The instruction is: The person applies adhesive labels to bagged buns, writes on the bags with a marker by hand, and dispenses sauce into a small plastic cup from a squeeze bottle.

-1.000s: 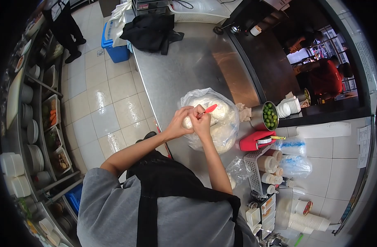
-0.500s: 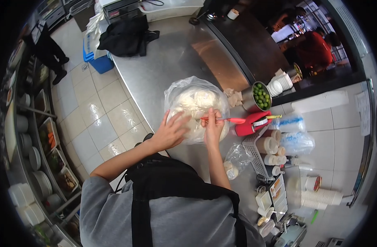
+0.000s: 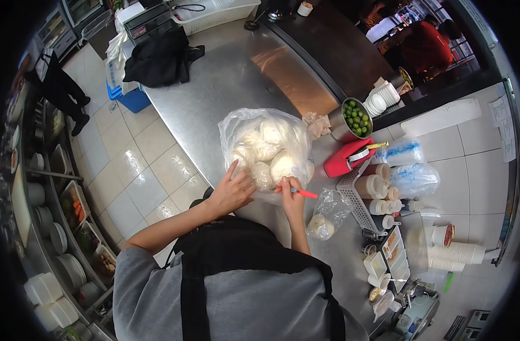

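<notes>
A large clear plastic bag [image 3: 228, 133] on the steel counter holds several pale, round, wrapped portions [image 3: 272, 132] that look like dough balls. My left hand [image 3: 231, 190] lies against the near left side of the bag, fingers stretched out, holding nothing visible. At the bag's near right edge, my right hand [image 3: 292, 196] is closed around a slim red pen [image 3: 308, 194]; its red end points right. Just right of that hand, a smaller clear bag [image 3: 335, 204] contains a pale round piece [image 3: 320, 226] with a white label.
Beyond the bag stand a metal pot of green limes [image 3: 356, 119] and a red tape dispenser [image 3: 348, 158]. A grey basket [image 3: 353, 196] of sauce bottles is at the right. Black cloth [image 3: 160, 57] lies at the far left; another person [image 3: 61, 85] stands on the floor beyond.
My right hand has drawn back toward me with the pen. My left hand has shifted slightly. The bag's mouth appears wider, showing more of the round portions, and the camera view has shifted a little.
</notes>
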The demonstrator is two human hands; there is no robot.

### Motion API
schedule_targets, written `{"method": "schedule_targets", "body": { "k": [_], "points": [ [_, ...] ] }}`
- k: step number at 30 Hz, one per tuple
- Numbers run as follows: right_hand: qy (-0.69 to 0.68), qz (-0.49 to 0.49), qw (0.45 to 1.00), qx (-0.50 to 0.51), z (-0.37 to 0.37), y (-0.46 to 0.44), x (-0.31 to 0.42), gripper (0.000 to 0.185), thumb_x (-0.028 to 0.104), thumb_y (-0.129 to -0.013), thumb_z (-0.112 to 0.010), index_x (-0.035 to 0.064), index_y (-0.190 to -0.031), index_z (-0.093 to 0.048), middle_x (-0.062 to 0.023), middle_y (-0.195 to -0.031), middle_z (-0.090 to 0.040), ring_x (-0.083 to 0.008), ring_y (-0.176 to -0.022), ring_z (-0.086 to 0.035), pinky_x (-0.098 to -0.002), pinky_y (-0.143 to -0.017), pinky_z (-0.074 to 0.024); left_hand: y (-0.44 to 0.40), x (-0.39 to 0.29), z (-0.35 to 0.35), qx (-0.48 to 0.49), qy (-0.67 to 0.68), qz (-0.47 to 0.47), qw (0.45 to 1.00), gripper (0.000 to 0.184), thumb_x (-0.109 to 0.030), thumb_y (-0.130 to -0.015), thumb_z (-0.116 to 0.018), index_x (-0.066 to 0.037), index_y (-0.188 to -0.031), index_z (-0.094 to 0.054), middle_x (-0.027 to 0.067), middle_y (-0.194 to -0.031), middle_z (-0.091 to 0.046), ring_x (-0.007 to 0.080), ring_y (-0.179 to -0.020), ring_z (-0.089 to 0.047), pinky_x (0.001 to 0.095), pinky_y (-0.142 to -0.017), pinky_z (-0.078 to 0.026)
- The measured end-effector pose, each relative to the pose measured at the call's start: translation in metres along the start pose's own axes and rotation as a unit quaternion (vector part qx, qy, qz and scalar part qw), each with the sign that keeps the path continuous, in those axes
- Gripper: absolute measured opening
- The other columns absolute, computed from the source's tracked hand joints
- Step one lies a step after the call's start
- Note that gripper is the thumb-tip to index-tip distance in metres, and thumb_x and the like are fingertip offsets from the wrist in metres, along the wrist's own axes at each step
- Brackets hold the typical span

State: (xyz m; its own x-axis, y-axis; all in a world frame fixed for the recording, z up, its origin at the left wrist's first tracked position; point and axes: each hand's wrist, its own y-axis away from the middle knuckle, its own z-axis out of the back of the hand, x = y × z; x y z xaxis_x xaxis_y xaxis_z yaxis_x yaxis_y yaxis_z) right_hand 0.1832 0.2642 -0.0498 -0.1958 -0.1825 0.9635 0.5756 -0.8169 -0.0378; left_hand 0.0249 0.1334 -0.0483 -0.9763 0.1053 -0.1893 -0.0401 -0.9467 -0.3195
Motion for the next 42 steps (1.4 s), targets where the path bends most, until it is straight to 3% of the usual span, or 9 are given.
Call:
{"method": "schedule_targets", "body": {
  "k": [4,7,10,13,22,26,32,38,42],
  "points": [
    [-0.015,0.035,0.999,-0.008,0.0,0.004,0.001,0.025,0.014,-0.096,-0.052,-0.0022,-0.078,-0.057,-0.007,-0.075,-0.055,-0.0117,-0.061,-0.056,-0.0246,-0.061,-0.0432,-0.008,-0.002,-0.007,-0.076,0.028,0.027,0.996,0.02,-0.031,-0.078,-0.066,-0.012,-0.083,-0.06,0.0037,-0.095,-0.057,0.0232,-0.111,-0.048,0.0564,-0.108,-0.024],
    [-0.006,0.047,0.999,-0.014,-0.008,0.004,-0.006,0.026,0.014,-0.097,-0.051,-0.0017,-0.077,-0.055,-0.0067,-0.075,-0.055,-0.0114,-0.06,-0.055,-0.0244,-0.061,-0.0434,-0.017,-0.002,-0.012,-0.016,0.002,0.065,0.998,0.014,-0.025,-0.077,-0.064,-0.012,-0.081,-0.06,0.0031,-0.091,-0.056,0.0224,-0.104,-0.05,0.0571,-0.105,-0.027],
    [-0.042,0.02,0.999,-0.017,-0.008,0.009,-0.014,0.026,0.014,-0.097,-0.049,-0.001,-0.076,-0.054,-0.0065,-0.074,-0.055,-0.0109,-0.059,-0.055,-0.0242,-0.061,-0.0437,-0.022,-0.002,-0.015,-0.067,-0.018,0.034,0.997,0.011,-0.021,-0.075,-0.063,-0.012,-0.08,-0.06,0.0024,-0.088,-0.055,0.0211,-0.1,-0.05,0.0543,-0.1,-0.031],
    [-0.064,-0.001,0.998,-0.013,0.001,0.016,-0.019,0.027,0.015,-0.098,-0.049,-0.0005,-0.077,-0.053,-0.0064,-0.073,-0.055,-0.0106,-0.058,-0.054,-0.0241,-0.06,-0.0438,-0.024,0.004,-0.012,-0.023,0.017,0.035,0.999,0.018,-0.021,-0.071,-0.071,-0.016,-0.086,-0.061,-0.0016,-0.091,-0.056,0.0181,-0.103,-0.05,0.0502,-0.097,-0.03],
    [-0.109,-0.029,0.993,0.044,0.004,0.028,-0.024,0.027,0.015,-0.096,-0.051,-0.002,-0.076,-0.054,-0.0059,-0.073,-0.055,-0.0102,-0.056,-0.055,-0.0239,-0.053,-0.0417,-0.044,0.018,-0.033,-0.089,0.037,-0.019,0.995,0.008,-0.02,-0.074,-0.063,-0.016,-0.081,-0.062,-0.0028,-0.089,-0.055,0.0172,-0.098,-0.049,0.0456,-0.091,-0.033],
    [-0.146,-0.039,0.986,0.062,0.003,0.031,-0.019,0.025,0.014,-0.096,-0.052,-0.0017,-0.077,-0.054,-0.0052,-0.073,-0.056,-0.0094,-0.057,-0.055,-0.0243,-0.055,-0.043,-0.032,0.016,-0.021,-0.063,0.074,0.001,0.995,0.02,-0.021,-0.071,-0.069,-0.017,-0.09,-0.064,-0.0041,-0.098,-0.057,0.0164,-0.104,-0.049,0.0457,-0.094,-0.032],
    [-0.127,0.137,0.982,0.005,-0.02,0.007,0.003,0.016,-0.002,-0.087,-0.061,0.0009,-0.075,-0.052,-0.0021,-0.069,-0.05,-0.0068,-0.058,-0.054,-0.0196,-0.05,-0.0396,-0.021,0.015,-0.017,-0.03,0.082,0.007,0.996,0.039,-0.026,-0.064,-0.078,-0.018,-0.101,-0.067,-0.0054,-0.113,-0.058,0.0161,-0.115,-0.048,0.0512,-0.103,-0.025],
    [-0.135,0.041,0.99,0.021,-0.03,-0.007,-0.039,0.028,-0.004,-0.086,-0.06,0.0069,-0.068,-0.043,0.0035,-0.062,-0.043,-0.0016,-0.055,-0.045,-0.0175,-0.047,-0.0337,-0.013,0.019,-0.024,-0.036,0.069,0.006,0.997,0.047,-0.028,-0.062,-0.078,-0.021,-0.107,-0.068,-0.0087,-0.124,-0.057,0.0154,-0.122,-0.045,0.0574,-0.11,-0.015],
    [-0.082,0.085,0.993,0.008,-0.03,-0.007,-0.041,0.032,-0.004,-0.086,-0.06,0.0086,-0.067,-0.038,0.0056,-0.061,-0.038,0.0003,-0.053,-0.035,-0.0177,-0.046,-0.027,-0.015,0.02,-0.029,-0.04,0.083,0.013,0.996,0.049,-0.028,-0.062,-0.078,-0.022,-0.11,-0.068,-0.0092,-0.125,-0.057,0.0153,-0.122,-0.046,0.058,-0.111,-0.013]
  ]
}}
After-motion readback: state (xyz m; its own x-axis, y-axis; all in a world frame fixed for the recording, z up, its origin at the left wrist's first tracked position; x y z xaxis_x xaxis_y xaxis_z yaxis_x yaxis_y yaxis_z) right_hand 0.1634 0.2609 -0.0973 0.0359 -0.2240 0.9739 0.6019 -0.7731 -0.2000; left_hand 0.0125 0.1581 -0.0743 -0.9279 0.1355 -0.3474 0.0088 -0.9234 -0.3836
